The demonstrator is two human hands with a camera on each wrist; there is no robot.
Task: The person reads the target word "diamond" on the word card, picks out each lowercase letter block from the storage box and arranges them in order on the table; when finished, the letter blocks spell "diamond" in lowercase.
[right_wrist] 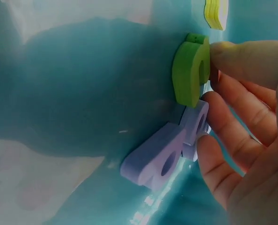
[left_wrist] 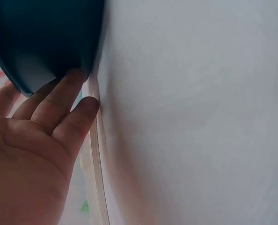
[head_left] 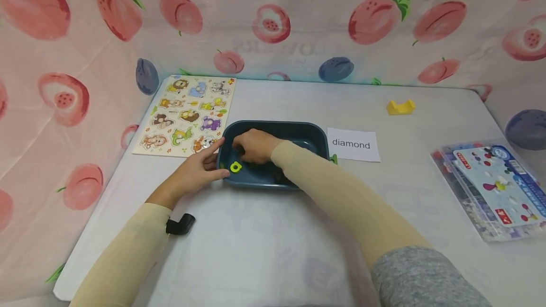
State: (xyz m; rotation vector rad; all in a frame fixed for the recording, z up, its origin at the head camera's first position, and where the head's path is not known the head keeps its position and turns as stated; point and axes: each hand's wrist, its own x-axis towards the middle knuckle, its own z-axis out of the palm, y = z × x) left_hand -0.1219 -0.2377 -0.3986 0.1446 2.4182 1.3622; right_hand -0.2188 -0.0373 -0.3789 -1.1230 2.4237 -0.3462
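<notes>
A dark blue tray [head_left: 313, 131] stands mid-table. My left hand [head_left: 195, 174] holds its left end, the thumb at the front corner and the fingers against the outer wall [left_wrist: 45, 42]. Inside the tray, my right hand [head_left: 258, 146] reaches in with curled fingers. The right wrist view shows its thumb and a finger pinching a green foam letter [right_wrist: 190, 70] at one edge. Purple foam letters [right_wrist: 153, 157] lie beside the other fingertips. A yellow-green foam letter [head_left: 236, 167] with a round hole rests near the tray's left end. The right forearm hides part of the tray.
A wooden animal puzzle board [head_left: 183, 115] lies behind left. Right of the tray are a white card [head_left: 353, 145] reading "diamond" and a small green piece [head_left: 334, 159]. Farther off sit a yellow block [head_left: 401, 107] and a clear plastic case [head_left: 495, 188].
</notes>
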